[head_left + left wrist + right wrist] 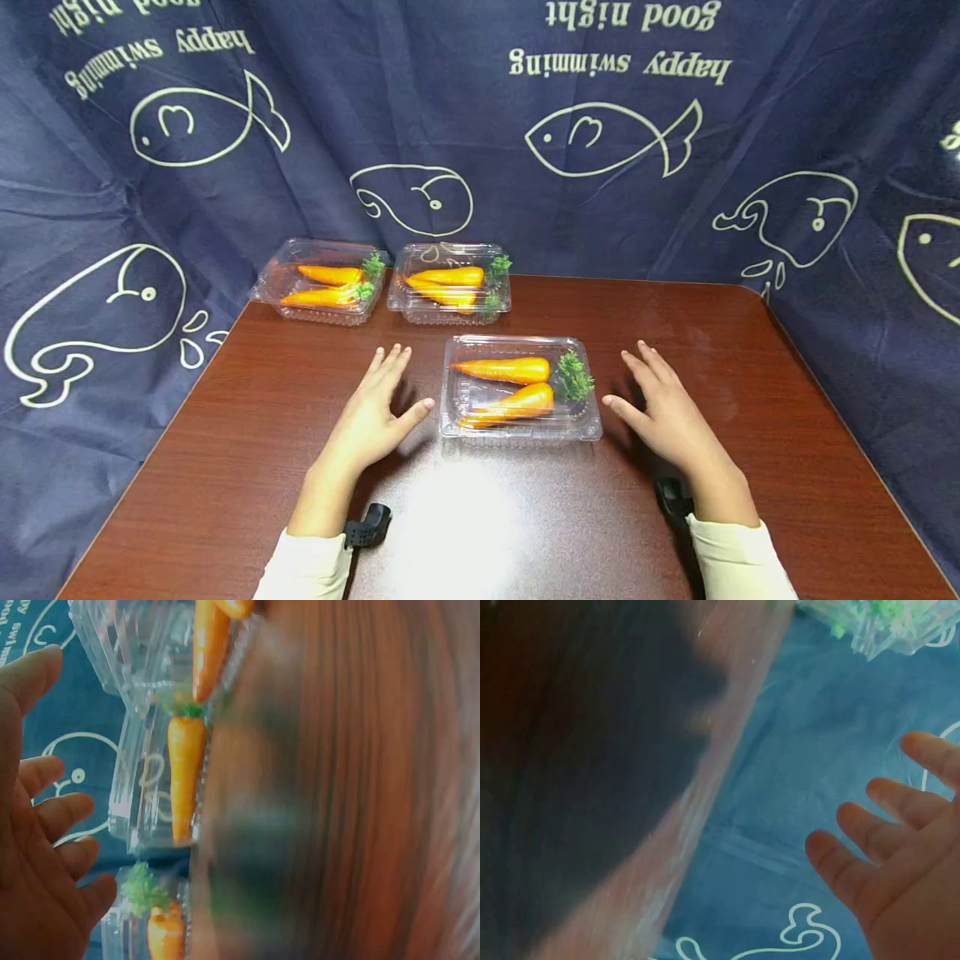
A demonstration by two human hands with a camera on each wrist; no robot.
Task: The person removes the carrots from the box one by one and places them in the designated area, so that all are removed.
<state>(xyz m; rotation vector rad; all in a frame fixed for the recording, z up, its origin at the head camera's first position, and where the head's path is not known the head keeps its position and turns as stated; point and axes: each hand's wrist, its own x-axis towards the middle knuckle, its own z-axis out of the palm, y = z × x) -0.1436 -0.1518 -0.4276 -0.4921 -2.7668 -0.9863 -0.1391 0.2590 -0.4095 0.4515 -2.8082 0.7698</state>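
Observation:
A clear plastic clamshell box lies closed on the brown table, with two orange carrots and a tuft of green leaves visible inside. My left hand is just left of this box, fingers extended and thumb toward it, holding nothing. On the other side my right hand is spread the same way, apart from the box and holding nothing. The left wrist view shows the left hand beside boxes with carrots. Blurred table and shadow fill much of the right wrist view, beside the right hand.
Behind, two more clear boxes with carrots stand side by side: one at the far left and another box to its right. A dark blue curtain with white fish drawings hangs around the brown table. Each wrist wears a black band.

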